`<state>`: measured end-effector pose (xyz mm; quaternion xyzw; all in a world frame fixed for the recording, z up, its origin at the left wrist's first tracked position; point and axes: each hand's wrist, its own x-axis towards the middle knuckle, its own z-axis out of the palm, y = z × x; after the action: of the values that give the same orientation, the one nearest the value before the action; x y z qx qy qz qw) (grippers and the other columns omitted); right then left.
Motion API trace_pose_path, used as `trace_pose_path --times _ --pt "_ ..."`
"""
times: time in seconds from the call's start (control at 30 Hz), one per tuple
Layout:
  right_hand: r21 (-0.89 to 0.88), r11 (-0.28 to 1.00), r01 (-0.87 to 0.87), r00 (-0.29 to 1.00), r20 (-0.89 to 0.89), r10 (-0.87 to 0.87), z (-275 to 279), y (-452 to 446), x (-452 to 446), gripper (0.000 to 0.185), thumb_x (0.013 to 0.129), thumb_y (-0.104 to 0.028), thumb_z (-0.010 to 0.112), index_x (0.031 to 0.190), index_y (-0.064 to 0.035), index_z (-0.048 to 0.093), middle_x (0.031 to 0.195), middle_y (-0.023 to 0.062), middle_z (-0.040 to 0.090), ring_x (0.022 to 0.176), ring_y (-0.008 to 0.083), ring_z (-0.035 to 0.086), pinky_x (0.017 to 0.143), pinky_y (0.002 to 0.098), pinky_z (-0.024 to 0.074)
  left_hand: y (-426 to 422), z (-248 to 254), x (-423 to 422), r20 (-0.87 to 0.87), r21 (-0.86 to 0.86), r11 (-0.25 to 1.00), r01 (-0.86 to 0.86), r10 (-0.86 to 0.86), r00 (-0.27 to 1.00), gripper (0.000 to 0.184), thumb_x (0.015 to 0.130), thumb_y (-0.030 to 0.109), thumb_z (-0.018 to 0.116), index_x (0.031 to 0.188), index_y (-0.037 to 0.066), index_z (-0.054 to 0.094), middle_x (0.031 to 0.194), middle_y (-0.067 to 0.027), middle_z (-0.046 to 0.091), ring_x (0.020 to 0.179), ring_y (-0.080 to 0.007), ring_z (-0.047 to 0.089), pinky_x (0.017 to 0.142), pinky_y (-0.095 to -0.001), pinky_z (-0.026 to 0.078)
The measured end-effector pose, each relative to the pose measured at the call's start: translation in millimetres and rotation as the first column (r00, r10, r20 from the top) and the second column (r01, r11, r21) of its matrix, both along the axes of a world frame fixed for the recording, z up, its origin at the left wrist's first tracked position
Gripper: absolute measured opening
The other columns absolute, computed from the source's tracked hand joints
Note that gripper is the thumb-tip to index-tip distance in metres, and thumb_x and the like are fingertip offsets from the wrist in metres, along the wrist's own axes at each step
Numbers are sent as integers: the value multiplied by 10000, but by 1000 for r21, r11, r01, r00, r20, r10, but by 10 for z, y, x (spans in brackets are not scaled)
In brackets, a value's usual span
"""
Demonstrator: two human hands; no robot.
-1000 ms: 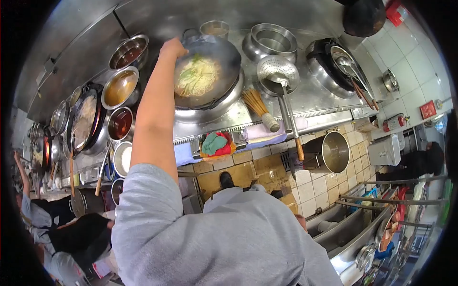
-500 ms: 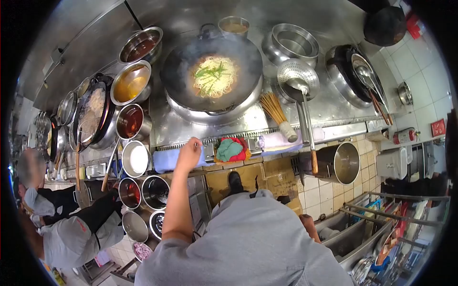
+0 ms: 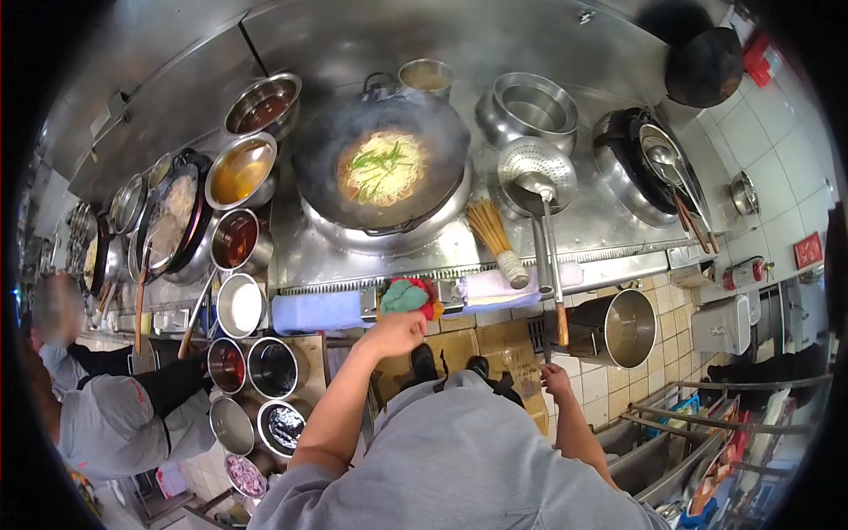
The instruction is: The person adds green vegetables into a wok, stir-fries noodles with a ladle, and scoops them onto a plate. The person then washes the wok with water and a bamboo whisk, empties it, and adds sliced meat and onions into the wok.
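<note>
1. Wok (image 3: 320, 163): on the stove, far from both hands. It is round, so no long way. The left hand is nearer.
2. Ladle (image 3: 551, 247): runs far to near, wooden end near the right hand.
3. Noodles (image 3: 384, 168): inside the wok.
4. Cloth bundle (image 3: 405, 299): just past the left hand; I cannot tell if they touch.
5. Left hand (image 3: 399, 334): fingers curled, nothing seen inside.
6. Right hand (image 3: 556, 382): fingers bent; cannot tell if it holds anything.

Flat grey steel counter (image 3: 309, 261) leaving room by rnd blk metal wok (image 3: 320, 168)
Red-green cloth bundle (image 3: 405, 299) blocking L hand (image 3: 399, 336); wood-handled steel ladle (image 3: 554, 256), R hand (image 3: 555, 382)
</note>
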<state>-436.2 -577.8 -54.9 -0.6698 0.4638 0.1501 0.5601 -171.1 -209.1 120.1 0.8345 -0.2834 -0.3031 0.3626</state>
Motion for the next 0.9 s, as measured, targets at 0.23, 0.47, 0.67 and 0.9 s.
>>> trace_pose_path --times 0.23,0.47,0.67,0.9 --pt "20 943 -331 930 -161 330 -490 26 -234 264 857 -236 513 970 -80 694 740 70 646 586 148 587 521 294 467 183 -1586 -630 -156 307 950 63 -16 988 191 837 226 525 839 77 644 673 -82 631 618 -206 628 599 -347 486" --pt "119 952 -284 946 -127 298 -420 -369 -485 250 895 -236 494 999 -83 663 720 66 607 516 145 529 427 267 403 1373 -2666 -1588 26 668 643 374 -523 852 231 811 184 516 903 22 653 861 -221 656 808 -341 654 746 -448 515" --pt "161 915 -369 891 -219 398 -434 -823 -572 237 865 -242 527 998 -94 656 727 30 569 577 124 500 463 272 375 571 -1039 -1028 431 450 638 -625 459 777 135 779 137 528 884 64 572 868 -193 633 830 -387 614 701 -503 492" --pt "689 696 201 945 52 -324 130 -670 541 486 949 -527 340 1037 -106 564 805 65 615 681 190 570 580 320 461 -278 -10 -8 690 487 709 -511 46 722 763 638 411 774 1268 161 422 1146 -112 541 1118 -299 508 915 -530 390"
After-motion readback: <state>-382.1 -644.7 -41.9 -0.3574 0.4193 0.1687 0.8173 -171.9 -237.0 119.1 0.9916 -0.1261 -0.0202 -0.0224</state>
